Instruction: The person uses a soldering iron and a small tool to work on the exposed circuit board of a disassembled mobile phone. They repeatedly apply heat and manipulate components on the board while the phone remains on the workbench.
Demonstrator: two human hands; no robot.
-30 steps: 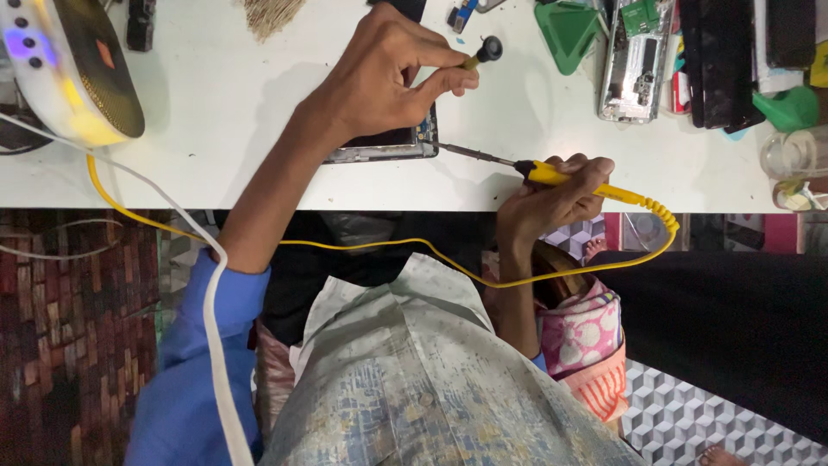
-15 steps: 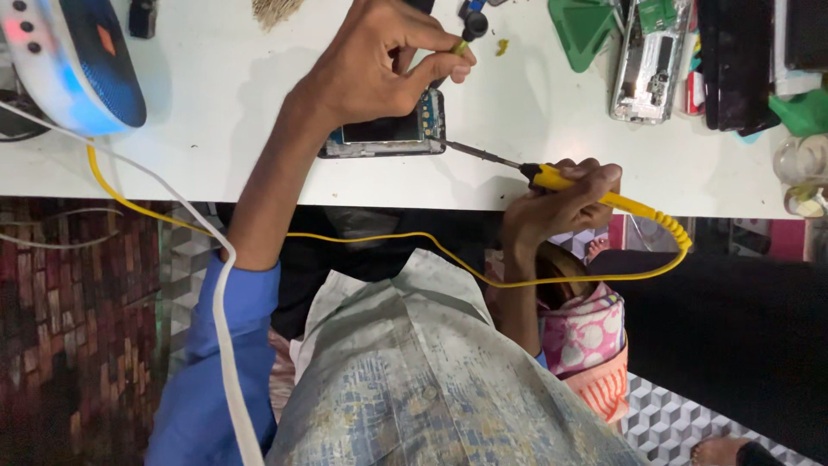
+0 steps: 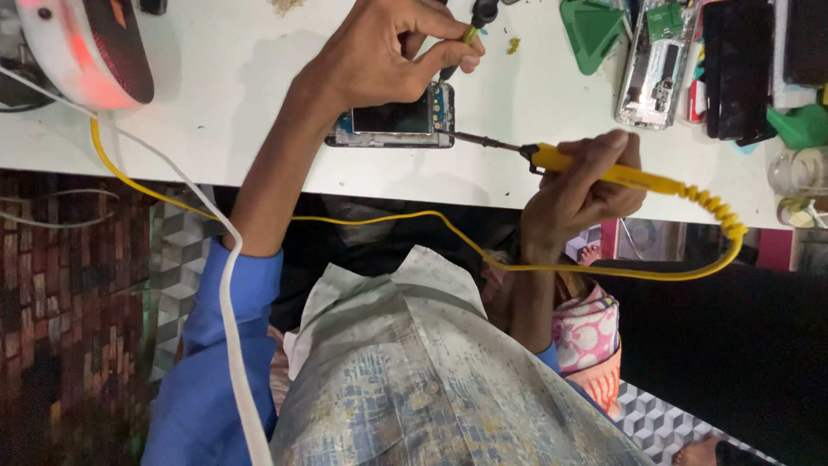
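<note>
Head view, looking down: a white table (image 3: 241, 78) is seen at the top of the frame, and two bare hands are at work over it. The left hand (image 3: 388, 56) is closed in a pinch, thumb and fingertips pressed together on a thin yellow-green tool with a black end (image 3: 473, 26); the tool is held tilted above the table. Directly beneath that hand, a small opened phone with a dark screen and an exposed circuit board (image 3: 392, 125) is lying flat on the table, close to the near edge.

The right hand (image 3: 578, 185) is wrapped shut around the handle of a yellow soldering iron with a dark metal tip (image 3: 552, 158). The iron is held nearly level, and its tip is pointed at the right end of the opened phone; whether metal and board are touching cannot be told. A coiled yellow cable (image 3: 716, 216) is trailing from the back of the handle and is looped under the table edge, across the person's lap.

At the top right, a second phone frame in silver with its insides showing (image 3: 647, 73) is lying beside a green triangular plastic piece (image 3: 595, 30). At the top left, a round white lamp glowing red (image 3: 82, 47) is resting on the table. A white cord (image 3: 228, 302) is draped over the blue sleeve (image 3: 216, 380).
</note>
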